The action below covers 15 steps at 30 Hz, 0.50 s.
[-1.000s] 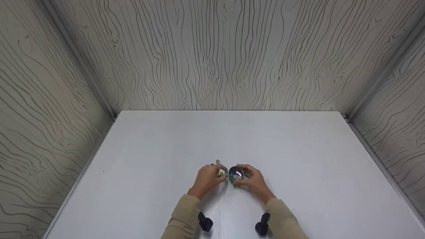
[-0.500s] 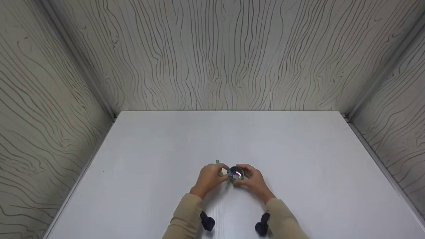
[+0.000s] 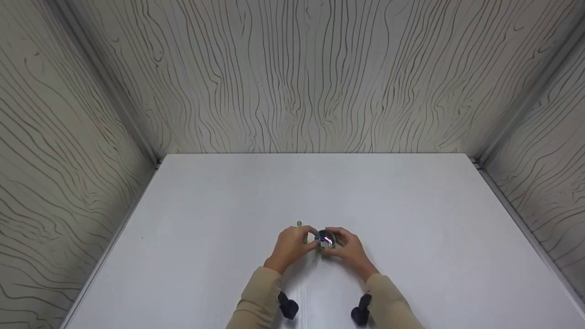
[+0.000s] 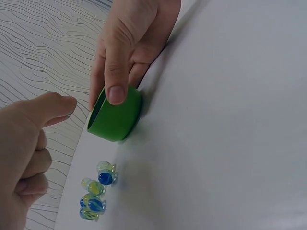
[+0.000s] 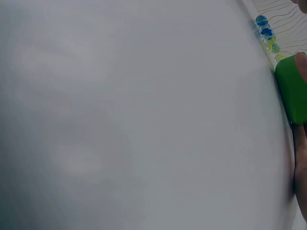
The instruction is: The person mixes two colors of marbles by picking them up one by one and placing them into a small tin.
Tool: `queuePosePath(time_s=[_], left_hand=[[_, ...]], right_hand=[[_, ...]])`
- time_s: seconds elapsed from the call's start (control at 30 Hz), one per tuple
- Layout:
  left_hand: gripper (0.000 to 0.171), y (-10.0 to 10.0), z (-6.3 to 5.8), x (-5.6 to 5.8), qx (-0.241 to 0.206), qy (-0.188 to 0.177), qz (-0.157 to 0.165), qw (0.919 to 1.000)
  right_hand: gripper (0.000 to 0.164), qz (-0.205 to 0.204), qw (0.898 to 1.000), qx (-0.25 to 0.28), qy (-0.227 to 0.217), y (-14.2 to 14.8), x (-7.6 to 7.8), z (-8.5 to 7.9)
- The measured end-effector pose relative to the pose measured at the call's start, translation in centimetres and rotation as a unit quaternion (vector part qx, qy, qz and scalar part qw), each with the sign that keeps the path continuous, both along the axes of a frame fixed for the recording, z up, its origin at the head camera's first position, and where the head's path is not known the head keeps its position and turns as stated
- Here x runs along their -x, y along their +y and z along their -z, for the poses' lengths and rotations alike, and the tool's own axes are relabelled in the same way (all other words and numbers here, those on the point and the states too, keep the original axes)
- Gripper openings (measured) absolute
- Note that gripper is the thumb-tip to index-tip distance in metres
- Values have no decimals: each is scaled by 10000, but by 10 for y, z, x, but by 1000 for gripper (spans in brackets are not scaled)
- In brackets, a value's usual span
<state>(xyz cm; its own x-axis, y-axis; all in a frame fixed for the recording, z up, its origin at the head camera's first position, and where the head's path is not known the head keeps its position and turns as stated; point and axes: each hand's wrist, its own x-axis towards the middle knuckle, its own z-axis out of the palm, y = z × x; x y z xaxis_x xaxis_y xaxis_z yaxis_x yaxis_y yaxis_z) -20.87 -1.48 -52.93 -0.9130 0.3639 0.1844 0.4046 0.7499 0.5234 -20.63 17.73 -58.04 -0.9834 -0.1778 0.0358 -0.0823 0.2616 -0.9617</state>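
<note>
My right hand point(image 3: 351, 249) grips a small green cup point(image 4: 115, 117), its thumb on the near side and fingers round the far side. The cup stands on the white table with a shiny inside point(image 3: 327, 239) seen in the head view. My left hand point(image 3: 291, 246) pinches a small bluish glass marble point(image 3: 317, 237) between thumb and forefinger, right at the cup's left rim. In the left wrist view that marble is hidden behind the finger. Several blue and yellow-green glass marbles point(image 4: 96, 205) lie in a cluster beside the cup, mostly covered by my left hand in the head view.
The white table point(image 3: 219, 196) reaches back to a wood-grain patterned panel point(image 3: 292, 77), with similar panels at both sides. Black wrist-worn devices point(image 3: 289, 307) hang by both beige sleeves. One greenish marble point(image 3: 299, 223) shows beyond the left hand.
My left hand has moved slightly right with the marble, from beside the cup to over its left rim. The right hand and cup have stayed nearly still.
</note>
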Motion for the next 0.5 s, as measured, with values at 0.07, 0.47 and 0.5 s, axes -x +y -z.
queuePosePath(time_s=[0.07, 0.47, 0.5], left_hand=[[19, 1, 0, 0, 37, 42, -5, 10000], [19, 6, 3, 1, 162, 366, 127, 9991], [19, 7, 4, 1, 171, 361, 131, 9991]], right_hand=[[60, 5, 10000, -34, 26, 0, 0, 0], [61, -38, 9995, 246, -205, 1, 1, 2], [61, -39, 9995, 256, -202, 1, 0, 1]])
